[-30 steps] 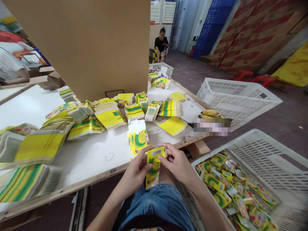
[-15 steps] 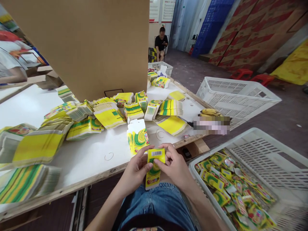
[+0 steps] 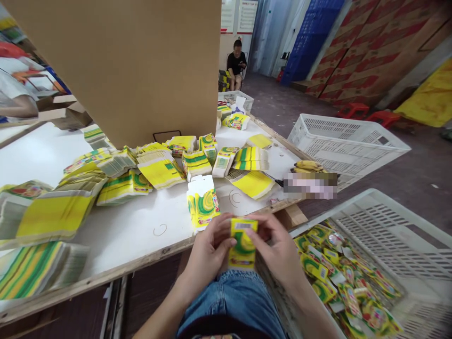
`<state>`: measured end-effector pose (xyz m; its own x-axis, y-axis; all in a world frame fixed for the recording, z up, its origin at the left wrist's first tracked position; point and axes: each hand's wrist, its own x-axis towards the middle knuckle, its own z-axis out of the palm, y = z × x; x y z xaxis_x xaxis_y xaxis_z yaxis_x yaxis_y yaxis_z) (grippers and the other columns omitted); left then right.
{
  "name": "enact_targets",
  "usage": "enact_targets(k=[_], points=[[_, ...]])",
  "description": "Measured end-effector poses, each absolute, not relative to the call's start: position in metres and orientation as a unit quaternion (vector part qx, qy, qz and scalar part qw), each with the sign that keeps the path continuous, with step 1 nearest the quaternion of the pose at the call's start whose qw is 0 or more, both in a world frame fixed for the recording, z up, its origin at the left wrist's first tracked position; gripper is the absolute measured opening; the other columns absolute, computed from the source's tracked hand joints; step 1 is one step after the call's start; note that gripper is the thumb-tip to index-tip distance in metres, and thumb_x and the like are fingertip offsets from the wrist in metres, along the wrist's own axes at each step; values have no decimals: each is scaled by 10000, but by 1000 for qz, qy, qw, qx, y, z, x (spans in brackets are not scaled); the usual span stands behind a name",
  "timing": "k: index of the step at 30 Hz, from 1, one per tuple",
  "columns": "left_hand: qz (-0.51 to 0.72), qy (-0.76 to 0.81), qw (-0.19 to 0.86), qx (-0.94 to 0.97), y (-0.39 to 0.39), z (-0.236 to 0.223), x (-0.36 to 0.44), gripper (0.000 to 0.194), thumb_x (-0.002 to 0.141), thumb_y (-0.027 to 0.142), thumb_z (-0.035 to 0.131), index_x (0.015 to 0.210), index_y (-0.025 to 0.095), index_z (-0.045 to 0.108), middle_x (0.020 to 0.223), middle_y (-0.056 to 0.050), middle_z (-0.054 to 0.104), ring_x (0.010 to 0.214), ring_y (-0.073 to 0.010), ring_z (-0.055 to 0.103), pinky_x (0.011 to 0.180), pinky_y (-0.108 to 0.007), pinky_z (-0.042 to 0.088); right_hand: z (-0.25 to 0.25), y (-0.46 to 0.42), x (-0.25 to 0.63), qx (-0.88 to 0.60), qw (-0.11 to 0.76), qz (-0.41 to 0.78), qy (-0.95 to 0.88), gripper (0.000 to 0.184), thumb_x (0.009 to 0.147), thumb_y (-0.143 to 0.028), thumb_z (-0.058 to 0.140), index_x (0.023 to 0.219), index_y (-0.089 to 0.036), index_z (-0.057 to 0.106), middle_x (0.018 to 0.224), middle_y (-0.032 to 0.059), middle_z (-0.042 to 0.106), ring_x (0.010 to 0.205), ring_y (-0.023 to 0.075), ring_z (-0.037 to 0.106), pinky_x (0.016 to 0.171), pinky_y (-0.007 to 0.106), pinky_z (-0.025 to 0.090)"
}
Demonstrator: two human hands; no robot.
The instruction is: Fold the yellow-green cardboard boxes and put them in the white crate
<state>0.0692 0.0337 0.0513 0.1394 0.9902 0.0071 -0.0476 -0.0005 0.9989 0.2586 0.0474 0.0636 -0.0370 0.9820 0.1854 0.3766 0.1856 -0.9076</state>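
Observation:
Between my two hands, above my lap at the table's front edge, is a small yellow-and-green carton (image 3: pixel 243 249) with a barcode at its upper end. My left hand (image 3: pixel 213 247) is closed on its left edge, thumb on the printed face. From the other side my right hand (image 3: pixel 273 247) grips it, thumb also on the front; this hand is slightly blurred. Just beyond them on the white table (image 3: pixel 141 235) stands a small stack of similar flat cartons (image 3: pixel 205 202) with white flaps.
Bundles of flat cartons (image 3: pixel 160 167) spread across the table before a tall cardboard sheet (image 3: pixel 141 70). At my right a white crate (image 3: pixel 388 226) holds many folded cartons (image 3: pixel 349 287). Bananas (image 3: pixel 307 165) lie at the table's right edge near another crate (image 3: pixel 349 141). A person (image 3: pixel 236 63) sits far back.
Both hands have moved to the right with the carton, toward the crate. The lower panel that hung long before now looks shorter. The things on the table stay put.

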Motion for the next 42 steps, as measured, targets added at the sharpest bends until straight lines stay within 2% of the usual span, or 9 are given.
enact_targets(k=[4, 7, 13, 19, 22, 25, 27, 37, 42], points=[[443, 576, 301, 617, 44, 37, 50, 508, 833, 287, 653, 1326, 266, 535, 1429, -106, 525, 1412, -311, 342, 1182, -557, 64, 77, 46, 305, -640, 446, 12, -625, 316, 794, -430, 661, 1017, -207, 681, 1011, 124, 613, 1001, 308, 526, 928, 474, 379], [404, 587, 272, 647, 47, 25, 41, 538, 842, 306, 639, 1361, 258, 505, 1411, -115, 544, 1407, -314, 352, 1173, -579, -23, 65, 57, 300, -641, 440, 49, -627, 390, 794, -465, 654, 1068, -188, 656, 1042, 138, 626, 999, 301, 539, 906, 464, 402], [386, 560, 280, 677, 40, 23, 46, 562, 852, 273, 624, 1392, 271, 467, 1403, -106, 553, 1364, -291, 428, 1183, -575, -12, 13, 91, 210, -557, 426, 417, -578, 443, 792, -423, 651, 1140, -154, 595, 804, 49, 687, 544, 147, 482, 578, 297, 423], [507, 592, 318, 539, 38, 32, 40, 493, 898, 363, 548, 1361, 201, 507, 1428, -111, 528, 1388, -272, 392, 1181, -477, 228, 17, 90, 202, -479, 518, 561, -433, 456, 696, -439, 769, 1034, -185, 597, 737, 17, 698, 658, 170, 605, 701, 317, 490], [587, 518, 461, 417, 42, 34, 44, 506, 864, 456, 593, 1286, 177, 584, 1345, -129, 603, 1268, -305, 532, 1079, -450, 403, 25, 78, 203, -433, 516, 642, -366, 450, 634, -413, 834, 966, -193, 625, 715, 9, 709, 691, 166, 641, 726, 308, 506], [572, 381, 642, 338, 43, 35, 49, 494, 847, 484, 617, 1228, 170, 634, 1228, -137, 680, 1152, -313, 618, 1005, -449, 468, 28, 68, 197, -422, 505, 666, -351, 395, 625, -394, 850, 909, -182, 675, 753, 27, 729, 719, 162, 656, 743, 301, 514], [564, 322, 692, 315, 43, 35, 50, 456, 853, 461, 623, 1201, 168, 655, 1199, -138, 693, 1131, -306, 630, 998, -438, 472, 29, 64, 194, -419, 496, 672, -356, 379, 631, -398, 848, 899, -176, 700, 799, 43, 742, 756, 172, 669, 784, 319, 520], [565, 326, 668, 357, 41, 32, 54, 406, 830, 390, 681, 1180, 184, 675, 1236, -112, 675, 1142, -273, 619, 1043, -396, 425, 37, 55, 200, -443, 475, 647, -400, 407, 651, -408, 835, 952, -164, 711, 886, 77, 754, 853, 207, 684, 807, 331, 539], [579, 341, 681, 290, 40, 36, 55, 397, 805, 342, 711, 1160, 171, 664, 1092, -105, 732, 1052, -261, 663, 923, -376, 509, 43, 51, 201, -437, 473, 648, -408, 392, 656, -389, 833, 942, -159, 694, 862, 65, 751, 832, 202, 688, 771, 311, 554]])
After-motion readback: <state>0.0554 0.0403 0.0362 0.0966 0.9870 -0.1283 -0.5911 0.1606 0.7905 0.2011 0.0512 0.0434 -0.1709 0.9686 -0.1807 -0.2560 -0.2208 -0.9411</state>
